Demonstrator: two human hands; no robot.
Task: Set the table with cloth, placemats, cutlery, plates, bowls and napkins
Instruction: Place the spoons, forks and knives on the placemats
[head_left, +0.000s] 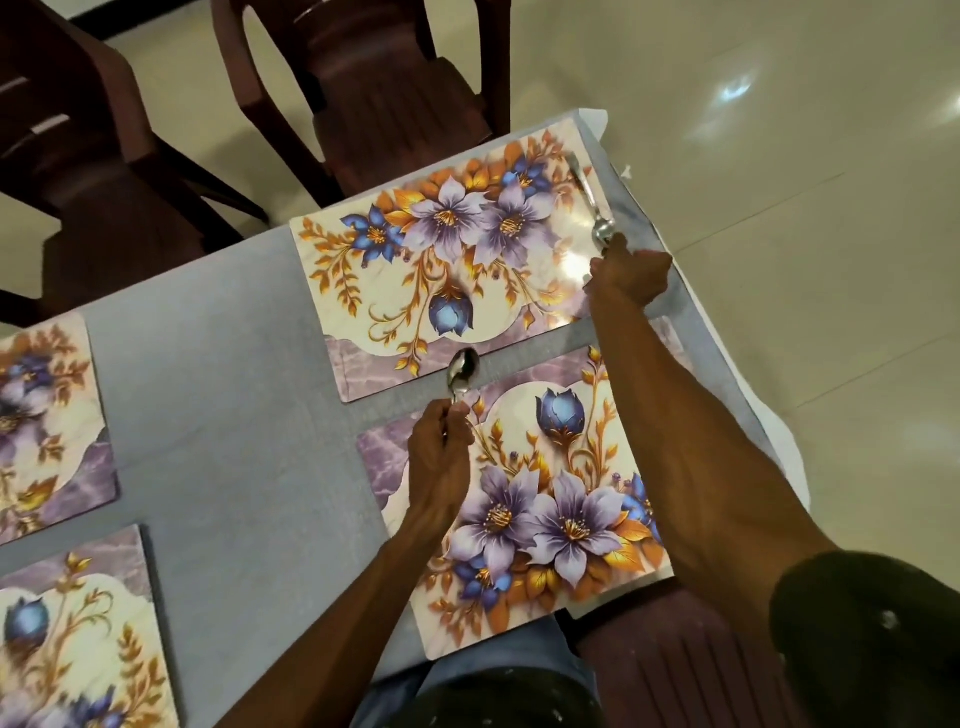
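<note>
- At the far right corner of the table, the right hand (631, 273) has its fingers curled down at the bowl end of a spoon (592, 200); whether it pinches the spoon or just touches it I cannot tell, the knuckles hide the tips
- That spoon lies along the right edge of the far placemat (441, 249), handle pointing away toward the chair (374, 93)
- Left hand (441, 457) is closed round the handles of spare spoons (462, 371); bowls stick up out of the fist, looks like two nested but count unclear
- Spare spoons hover over the gap between the far placemat and the near placemat (535, 514), not touching either
- Handling, my read: steel cutlery is stiff, light, slick; it will slide on the glossy mats, so nudge from the neck or the handle and set down flat
- A bunch gripped at the handles can fan out or clatter if the grip slackens; peel one off at the neck
- Pose: right arm stretched nearly straight across the near placemat, wrist bent down; left forearm comes up from the near edge, wrist roughly straight, fist upright
- Grey cloth (218, 415) is already down, two more placemats (47, 415) at the left edge; no plates, bowls or napkins in view, so the job looks early in the cutlery stage
</note>
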